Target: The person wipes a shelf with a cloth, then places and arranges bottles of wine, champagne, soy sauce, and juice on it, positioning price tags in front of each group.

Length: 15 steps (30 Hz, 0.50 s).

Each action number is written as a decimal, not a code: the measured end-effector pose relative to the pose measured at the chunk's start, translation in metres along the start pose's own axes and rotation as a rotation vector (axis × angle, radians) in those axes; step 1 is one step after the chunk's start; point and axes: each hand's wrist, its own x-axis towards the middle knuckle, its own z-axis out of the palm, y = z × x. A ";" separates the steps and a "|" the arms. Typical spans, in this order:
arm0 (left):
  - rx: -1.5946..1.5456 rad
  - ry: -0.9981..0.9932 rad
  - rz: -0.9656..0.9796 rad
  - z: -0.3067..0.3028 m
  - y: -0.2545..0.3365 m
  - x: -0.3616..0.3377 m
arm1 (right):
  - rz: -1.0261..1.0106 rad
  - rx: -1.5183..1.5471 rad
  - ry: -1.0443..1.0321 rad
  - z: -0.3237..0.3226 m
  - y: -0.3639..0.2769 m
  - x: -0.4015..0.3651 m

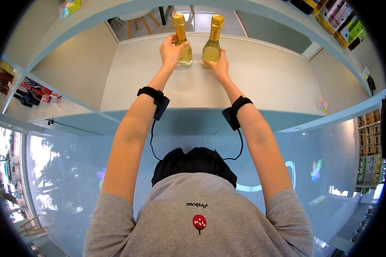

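Two clear bottles with gold foil tops and pale yellow liquid stand upright side by side, a small gap between them, toward the back of a white shelf (158,92). My left hand (171,52) is wrapped around the upper part of the left bottle (185,58), thumb across its front. Lower down, my right hand (218,65) grips the right bottle (211,50) near its base, from the right side. Both bases appear to rest on the shelf board. The far fingers of each hand are partly hidden behind the glass.
Side panels (75,70) bound the shelf, and an upper shelf edge (128,13) arches above. More bottles (339,19) stand at upper right, and dark and red bottles (34,92) at left. A small price tag (322,106) sits on the right front edge. Wrist straps (158,103) trail cables.
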 end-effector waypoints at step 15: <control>0.019 0.029 0.032 0.008 -0.005 0.002 | -0.018 -0.031 -0.007 0.004 0.003 0.007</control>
